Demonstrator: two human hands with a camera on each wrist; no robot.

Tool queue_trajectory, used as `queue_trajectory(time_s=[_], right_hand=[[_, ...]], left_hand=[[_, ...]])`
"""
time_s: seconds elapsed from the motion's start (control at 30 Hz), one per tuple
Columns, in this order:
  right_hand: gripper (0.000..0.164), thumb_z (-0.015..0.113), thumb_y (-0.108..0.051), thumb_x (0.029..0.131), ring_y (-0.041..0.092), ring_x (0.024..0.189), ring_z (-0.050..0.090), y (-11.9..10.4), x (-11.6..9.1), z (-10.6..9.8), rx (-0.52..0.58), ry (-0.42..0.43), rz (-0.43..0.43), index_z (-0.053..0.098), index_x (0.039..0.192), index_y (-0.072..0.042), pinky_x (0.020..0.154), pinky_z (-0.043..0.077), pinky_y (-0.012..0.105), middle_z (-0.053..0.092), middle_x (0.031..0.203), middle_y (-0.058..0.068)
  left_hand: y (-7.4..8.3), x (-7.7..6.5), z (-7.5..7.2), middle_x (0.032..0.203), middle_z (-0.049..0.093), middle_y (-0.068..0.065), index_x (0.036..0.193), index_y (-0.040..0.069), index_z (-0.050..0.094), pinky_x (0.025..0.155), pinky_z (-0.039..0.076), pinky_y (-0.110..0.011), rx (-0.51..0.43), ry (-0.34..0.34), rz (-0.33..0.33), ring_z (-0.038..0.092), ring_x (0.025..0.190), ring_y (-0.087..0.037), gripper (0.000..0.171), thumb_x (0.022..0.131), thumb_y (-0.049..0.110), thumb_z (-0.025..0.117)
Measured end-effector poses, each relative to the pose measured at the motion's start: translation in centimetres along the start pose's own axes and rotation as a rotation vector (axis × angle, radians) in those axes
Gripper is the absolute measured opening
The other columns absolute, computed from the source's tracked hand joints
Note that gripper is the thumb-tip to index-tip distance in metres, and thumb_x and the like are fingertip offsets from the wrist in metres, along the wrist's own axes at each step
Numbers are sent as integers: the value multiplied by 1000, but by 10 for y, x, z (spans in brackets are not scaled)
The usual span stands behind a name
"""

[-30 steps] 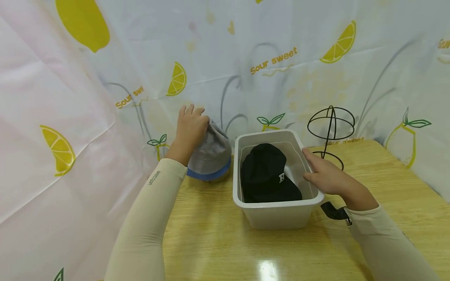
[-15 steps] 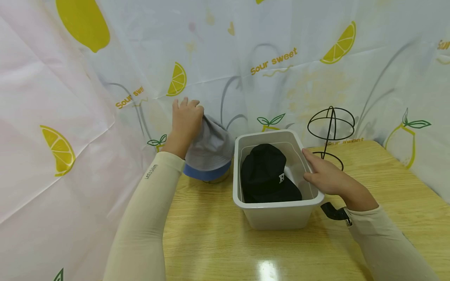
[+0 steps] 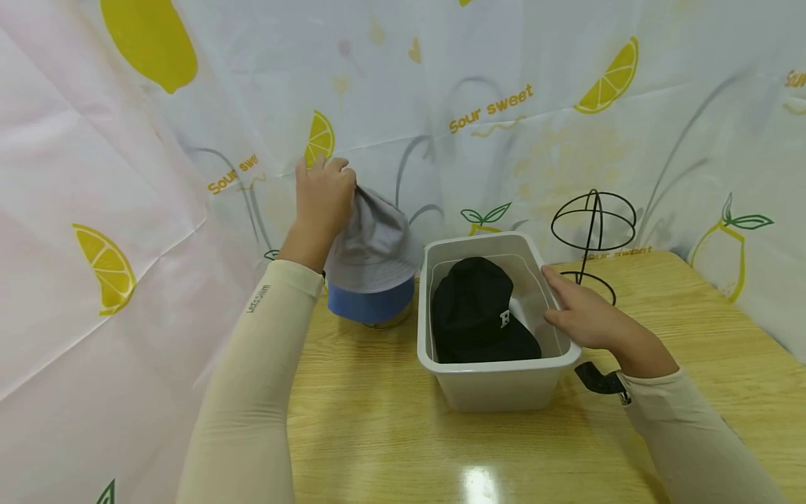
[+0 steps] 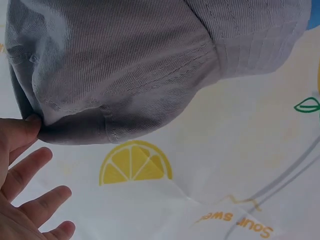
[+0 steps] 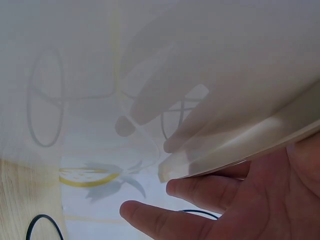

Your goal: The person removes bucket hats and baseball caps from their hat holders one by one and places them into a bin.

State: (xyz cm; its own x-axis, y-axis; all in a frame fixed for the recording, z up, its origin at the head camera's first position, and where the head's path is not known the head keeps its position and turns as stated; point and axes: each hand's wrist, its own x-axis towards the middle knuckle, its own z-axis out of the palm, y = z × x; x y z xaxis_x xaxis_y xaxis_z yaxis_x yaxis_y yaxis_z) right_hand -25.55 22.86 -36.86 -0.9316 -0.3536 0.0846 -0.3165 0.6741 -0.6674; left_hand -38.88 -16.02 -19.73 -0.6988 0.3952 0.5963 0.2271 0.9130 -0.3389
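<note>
Left hand point(image 3: 322, 199) pinches the soft, ribbed grey hat point(image 3: 373, 245); right hand point(image 3: 585, 315) grips the smooth, rectangular bin point(image 3: 497, 388).

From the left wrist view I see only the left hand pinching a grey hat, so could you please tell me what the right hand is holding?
Observer: The right hand grips the rim of a white bin.
Operator: Thank you; is anything inside it?
Observer: Yes, a black cap with a white letter on its front.
Operator: And what stands to the right of the bin?
Observer: A black wire stand.
</note>
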Motion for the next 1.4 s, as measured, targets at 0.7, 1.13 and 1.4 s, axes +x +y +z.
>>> queue_trajectory(time_s=[0.7,1.13,1.4], right_hand=[[82,51,-11,101,59,137,44,-1,-2,1,26,-4,11,1,165,2,96,52,64,18,166,36],[82,51,-11,102,59,138,43,-1,-2,2,25,-7,10,1,165,2,98,51,66,17,166,36],[81,50,-12,101,59,139,42,-2,-2,1,21,-3,9,1,165,2,100,49,67,17,166,35]], left_hand=[[12,18,-31,136,68,-10,104,-1,75,119,28,-65,4,43,33,51,139,-42,26,100,5,50],[28,24,-51,138,67,-7,112,0,75,121,26,-62,33,78,65,48,143,-41,29,102,7,48],[36,28,-59,137,68,-5,109,1,75,120,29,-61,39,118,86,49,143,-39,29,101,7,48]])
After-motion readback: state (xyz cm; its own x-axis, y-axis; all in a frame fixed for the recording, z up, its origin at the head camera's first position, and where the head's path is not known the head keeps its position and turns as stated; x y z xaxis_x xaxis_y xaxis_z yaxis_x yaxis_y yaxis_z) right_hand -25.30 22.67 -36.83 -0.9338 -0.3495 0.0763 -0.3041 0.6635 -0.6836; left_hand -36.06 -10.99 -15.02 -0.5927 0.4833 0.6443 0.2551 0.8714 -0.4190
